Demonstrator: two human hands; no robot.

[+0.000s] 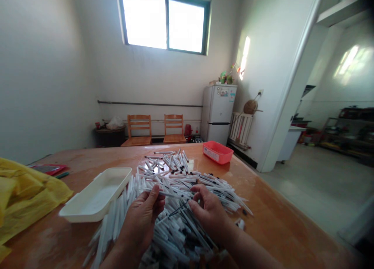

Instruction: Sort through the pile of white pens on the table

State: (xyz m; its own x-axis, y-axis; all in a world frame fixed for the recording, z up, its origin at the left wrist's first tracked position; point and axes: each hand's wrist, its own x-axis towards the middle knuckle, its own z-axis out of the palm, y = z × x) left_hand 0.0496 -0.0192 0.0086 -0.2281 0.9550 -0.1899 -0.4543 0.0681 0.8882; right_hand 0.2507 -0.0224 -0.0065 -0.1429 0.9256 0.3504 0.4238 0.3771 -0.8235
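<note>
My left hand (146,210) is closed, thumb against fingers, on a slim white pen (168,193) that points right toward my other hand. My right hand (210,210) is curled close to the pen's far end, thumb and forefinger drawn near each other. Whether something small sits between them I cannot make out. A thin dark stick (177,209) lies just below, near the right thumb. Under and around both hands spreads a big heap of white pen parts (172,230), several with black ends. More pens (220,189) fan out to the right.
A cream plastic tray (68,214) stands left of the heap on the wooden table (277,222). Beyond, at the right edge, is a red-pink basket (224,156). A yellow plastic bag (32,199) covers the left side. Two wooden chairs (139,128) and a fridge (219,109) stand behind.
</note>
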